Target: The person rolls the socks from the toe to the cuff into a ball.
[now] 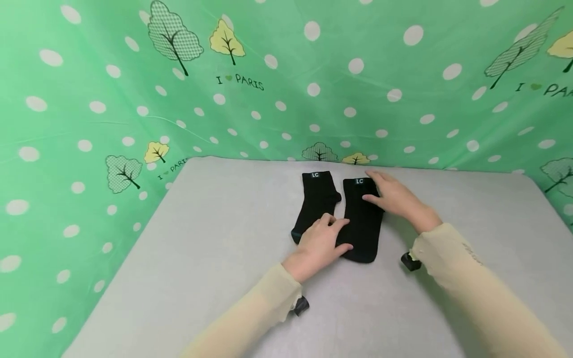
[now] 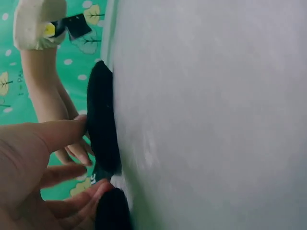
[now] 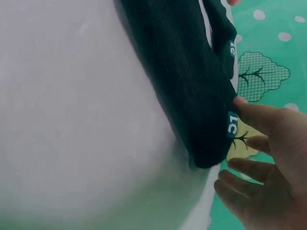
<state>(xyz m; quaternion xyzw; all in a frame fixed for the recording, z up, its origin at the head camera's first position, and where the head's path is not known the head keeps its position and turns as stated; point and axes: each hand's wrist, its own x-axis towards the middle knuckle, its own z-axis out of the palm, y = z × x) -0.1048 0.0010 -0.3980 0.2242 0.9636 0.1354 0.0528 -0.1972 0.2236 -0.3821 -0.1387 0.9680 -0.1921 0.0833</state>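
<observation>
Two black ankle socks with a white LC label on the cuff lie flat, side by side. The left sock [image 1: 313,196] has its heel toward the right. Cuff up, toe toward the person, the right sock [image 1: 363,233] lies beside it. My left hand [image 1: 315,248] hovers low over the toe ends with loosely bent fingers; in the left wrist view its thumb [image 2: 67,133] is right at the right sock [image 2: 103,124]. Fingers spread, my right hand [image 1: 396,196] is at the right sock's cuff, its thumb close by the label in the right wrist view [image 3: 261,115].
The socks lie on a table with a pale grey cover [image 1: 215,238], near its back edge. Behind and to the left hangs a green cloth [image 1: 277,119] with white dots and printed trees. A small black device [image 1: 410,262] sits under the right wrist, another [image 1: 301,305] under the left.
</observation>
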